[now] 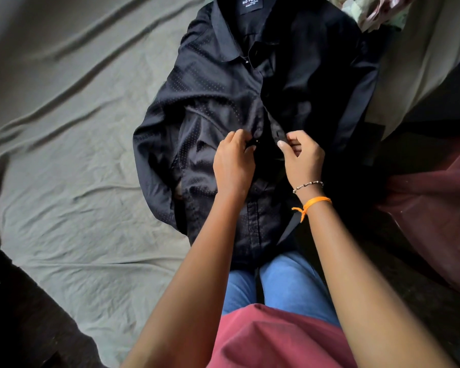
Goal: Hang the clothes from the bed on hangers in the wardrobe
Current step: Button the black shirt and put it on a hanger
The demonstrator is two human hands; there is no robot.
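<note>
A black dotted shirt [223,83] lies front-up on the grey-green bed sheet [64,128], collar and label at the top. My left hand [233,162] pinches the left edge of the button placket at mid-chest. Opposite it, my right hand [302,158] pinches the other edge of the placket, a beaded bracelet and an orange thread on its wrist. The two hands are a few centimetres apart over the shirt's opening. No hanger or wardrobe is in view.
More crumpled clothes [375,9] lie at the top right. A maroon cloth [436,208] sits at the right edge. A dark object [16,301] fills the bottom left corner. Wrinkled sheet stretches to the left of the shirt.
</note>
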